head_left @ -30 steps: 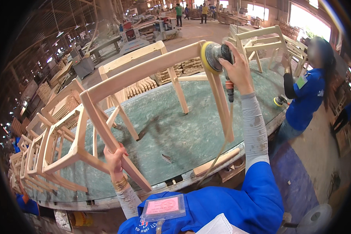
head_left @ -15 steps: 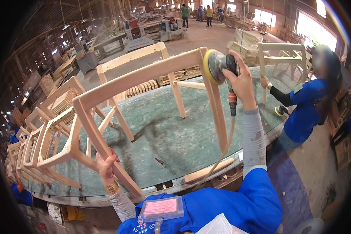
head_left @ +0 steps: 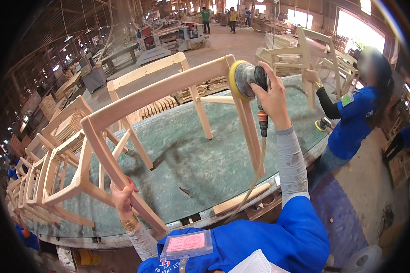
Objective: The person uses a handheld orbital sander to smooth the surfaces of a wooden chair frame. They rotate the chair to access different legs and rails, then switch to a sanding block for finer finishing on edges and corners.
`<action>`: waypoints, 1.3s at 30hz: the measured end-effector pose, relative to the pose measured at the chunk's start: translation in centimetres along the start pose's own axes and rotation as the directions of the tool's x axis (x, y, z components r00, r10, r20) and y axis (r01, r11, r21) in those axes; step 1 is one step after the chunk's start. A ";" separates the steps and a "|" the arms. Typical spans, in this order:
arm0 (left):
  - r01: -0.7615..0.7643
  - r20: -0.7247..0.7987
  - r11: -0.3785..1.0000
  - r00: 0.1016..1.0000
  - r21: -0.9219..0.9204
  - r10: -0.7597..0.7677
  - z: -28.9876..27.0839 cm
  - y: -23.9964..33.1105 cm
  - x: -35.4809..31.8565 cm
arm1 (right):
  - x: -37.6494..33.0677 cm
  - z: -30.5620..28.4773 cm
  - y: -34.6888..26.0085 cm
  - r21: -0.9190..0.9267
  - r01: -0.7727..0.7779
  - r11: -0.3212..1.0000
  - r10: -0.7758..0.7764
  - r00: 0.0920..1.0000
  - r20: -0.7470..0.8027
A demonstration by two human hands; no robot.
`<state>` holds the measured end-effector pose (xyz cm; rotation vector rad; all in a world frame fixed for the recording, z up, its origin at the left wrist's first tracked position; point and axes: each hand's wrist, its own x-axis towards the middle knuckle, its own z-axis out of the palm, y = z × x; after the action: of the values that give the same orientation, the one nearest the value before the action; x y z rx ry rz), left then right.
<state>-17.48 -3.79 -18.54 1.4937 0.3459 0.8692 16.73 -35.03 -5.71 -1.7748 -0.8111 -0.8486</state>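
- Nearest to us, our left hand (head_left: 122, 196) is closed around the lower leg of the bare wooden chair frame (head_left: 168, 93); this is the one frame we hold, and it stands tilted on the green worktable (head_left: 200, 154).
- The frame's long axis, its top rail, runs from lower left up to upper right. Its legs point down to the tabletop.
- Our right hand (head_left: 272, 98) is wrapped fully around the body of one orbital sander (head_left: 246, 81). The yellow pad lies flat against the frame's upper right corner, where rail meets leg.
- One air hose (head_left: 255, 177) drops from the sander and crosses the near table edge.
- The tabletop between the frame's legs is open; the near edge curves just in front of our body.
- At left, a row of unfinished chairs (head_left: 45, 177) crowds the table edge; we cannot count them exactly.
- At far right, one co-worker (head_left: 355, 118) in blue steadies a second frame (head_left: 305, 50) with one hand; a second sander (head_left: 323, 123) is at the other.
- Beyond, two people (head_left: 218, 18) stand among machines.
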 end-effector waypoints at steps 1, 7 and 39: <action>0.009 -0.012 1.000 1.000 0.003 -0.009 0.0 -0.1 0.0 | 0.3 -0.1 -0.4 -0.016 -0.018 1.000 0.018 1.000 0.017; 0.030 -0.048 1.000 0.998 0.002 -0.030 0.7 0.4 -0.2 | -0.5 -0.1 -1.2 -0.084 0.065 0.994 -0.065 0.998 -0.003; -0.004 0.023 1.000 1.000 0.025 0.004 0.3 0.4 0.5 | -0.7 0.2 -3.2 -0.217 0.156 0.964 -0.156 0.988 0.016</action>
<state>-17.11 -3.75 -17.95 1.5270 0.3383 0.8535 13.76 -33.96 -4.84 -1.9187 -0.8942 -1.0764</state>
